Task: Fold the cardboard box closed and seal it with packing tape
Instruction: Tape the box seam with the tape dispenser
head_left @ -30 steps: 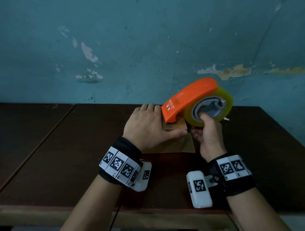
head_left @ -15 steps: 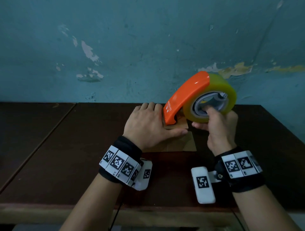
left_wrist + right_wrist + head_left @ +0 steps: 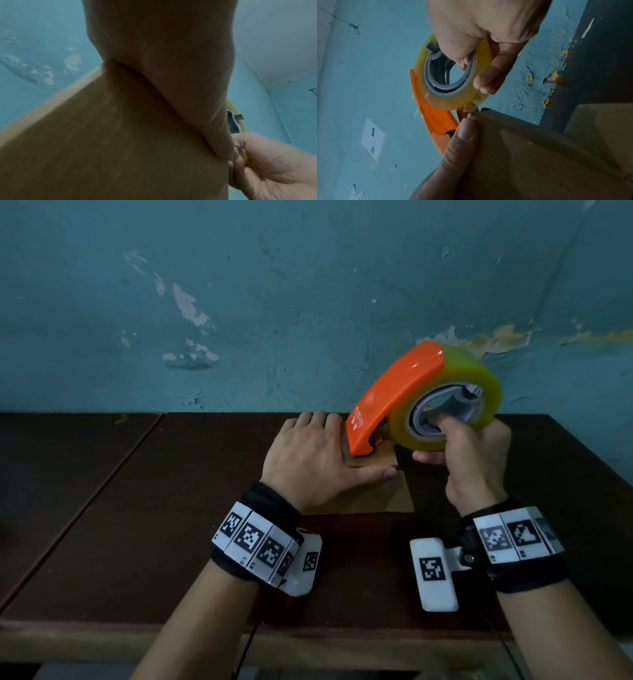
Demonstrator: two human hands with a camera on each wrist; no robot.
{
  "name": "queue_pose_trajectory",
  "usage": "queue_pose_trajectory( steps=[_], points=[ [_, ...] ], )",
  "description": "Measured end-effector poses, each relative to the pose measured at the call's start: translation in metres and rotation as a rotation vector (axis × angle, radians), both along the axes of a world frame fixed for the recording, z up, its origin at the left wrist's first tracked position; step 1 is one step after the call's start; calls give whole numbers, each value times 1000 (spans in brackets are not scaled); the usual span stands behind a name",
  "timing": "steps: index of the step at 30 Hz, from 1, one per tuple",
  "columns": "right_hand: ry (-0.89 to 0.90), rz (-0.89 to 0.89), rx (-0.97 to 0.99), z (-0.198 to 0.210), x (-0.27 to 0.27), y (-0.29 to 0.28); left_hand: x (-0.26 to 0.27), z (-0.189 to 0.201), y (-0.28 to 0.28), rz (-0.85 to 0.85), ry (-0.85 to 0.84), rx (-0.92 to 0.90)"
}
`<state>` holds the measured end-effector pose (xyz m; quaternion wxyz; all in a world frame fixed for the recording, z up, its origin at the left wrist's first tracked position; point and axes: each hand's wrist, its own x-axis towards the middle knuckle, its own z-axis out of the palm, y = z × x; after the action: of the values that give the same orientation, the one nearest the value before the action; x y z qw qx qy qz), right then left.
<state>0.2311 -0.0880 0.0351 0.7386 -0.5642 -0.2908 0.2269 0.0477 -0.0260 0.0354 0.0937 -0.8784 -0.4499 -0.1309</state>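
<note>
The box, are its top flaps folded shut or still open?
Shut: the left hand presses flat on the box top, no flap standing.

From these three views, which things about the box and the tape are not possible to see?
- Head view: the left hand lies flat on the cardboard box and covers its top seam.
- Head view: the tape dispenser, gripped by the right hand, hides where the tape meets the box.
- Left wrist view: the palm blocks nearly everything.

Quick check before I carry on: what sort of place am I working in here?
Probably a plain, worn back room or workshop, not a proper packing station. A dark wooden table stands against a teal wall with peeling paint, and only the cardboard box and tape dispenser are out.
</note>
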Motion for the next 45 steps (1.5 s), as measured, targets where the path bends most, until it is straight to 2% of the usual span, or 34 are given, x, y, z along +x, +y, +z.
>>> queue_pose_trajectory(
  steps=[19,34,39,45],
  points=[
    [6,-14,10,3,10,-3,0,1,-1,-2,9,-16],
    [-99,-21,-47,0,31,-3,0,0,2,7,16,-6],
    [-109,-136,-52,3,61,-17,-2,-1,4,35,13,-13],
    [-60,-152,-60,-8,68,-14,-1,0,4,24,43,-20]
  ],
)
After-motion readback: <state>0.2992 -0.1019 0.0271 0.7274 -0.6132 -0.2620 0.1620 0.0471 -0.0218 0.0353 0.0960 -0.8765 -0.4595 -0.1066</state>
